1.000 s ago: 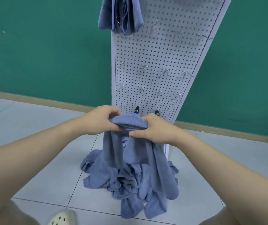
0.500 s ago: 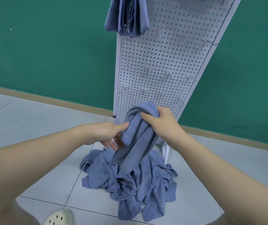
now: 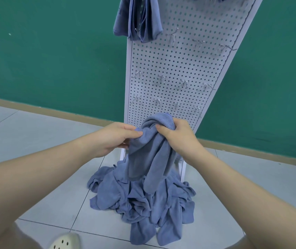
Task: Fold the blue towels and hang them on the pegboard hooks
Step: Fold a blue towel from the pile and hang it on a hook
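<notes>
Blue towel (image 3: pixel 149 150) bunched and held up in front of the lower part of the pegboard (image 3: pixel 176 69), its upper fold rising above the knuckles, its lower end draping down to the heap below. Gripped on the right side by the right hand (image 3: pixel 177 139), fingers curled over the cloth and thumb pressing into the front of the fold. Pinched on the left edge by the left hand (image 3: pixel 118 137), thumb and fingertips closed on the fabric. Directly beneath, pile of blue towels (image 3: pixel 143 203) crumpled on the tiled floor (image 3: pixel 44 194) at the foot of the pegboard stand, touching the hanging end of the held towel. Higher up, rows of bare metal hooks (image 3: pixel 161 79) across the white perforated panel. At the top left of the panel, hung towel (image 3: pixel 140 20) folded and draped, partly cut off by the frame edge; a sliver of more blue cloth at the top right edge, too cropped to identify. Behind, green wall (image 3: pixel 53 60) with a tan baseboard. At the bottom left, toe of a pale perforated shoe (image 3: pixel 66 242). No readable brand, label or writing anywhere in view.
</notes>
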A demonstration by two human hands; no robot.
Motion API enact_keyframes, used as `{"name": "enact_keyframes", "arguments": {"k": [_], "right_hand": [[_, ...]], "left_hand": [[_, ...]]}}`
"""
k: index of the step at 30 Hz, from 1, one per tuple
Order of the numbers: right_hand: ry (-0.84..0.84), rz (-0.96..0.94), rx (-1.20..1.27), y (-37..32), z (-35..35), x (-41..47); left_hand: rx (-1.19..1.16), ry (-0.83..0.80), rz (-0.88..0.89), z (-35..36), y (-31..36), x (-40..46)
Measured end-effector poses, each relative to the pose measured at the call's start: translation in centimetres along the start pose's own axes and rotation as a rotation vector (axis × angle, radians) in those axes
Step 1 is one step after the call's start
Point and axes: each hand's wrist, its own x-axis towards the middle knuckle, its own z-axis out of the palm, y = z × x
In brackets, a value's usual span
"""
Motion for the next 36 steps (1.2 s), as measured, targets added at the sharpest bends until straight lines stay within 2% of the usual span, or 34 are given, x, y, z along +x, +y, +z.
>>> {"name": "enact_keyframes", "arguments": {"k": [14, 26, 30, 36], "right_hand": [[-0.044, -0.108, -0.213, 0.3, -0.8, 0.2], [0.091, 0.032, -0.328, 3.3, -2.7, 2.2], [0.102, 0.033, -0.333, 3.3, -3.1, 2.2], [0.062, 0.046, -0.191, 3.1, -2.6, 2.1]], "left_hand": [[-0.174, 0.281, 0.184, -0.7, 1.6, -0.3], [-0.16, 0.446, 0.149, -3.5, 1.4, -0.1], [-0.154, 0.439, 0.1, -4.2, 1.0, 0.2], [-0.357, 0.425, 0.03, -4.7, 0.9, 0.6]]}}
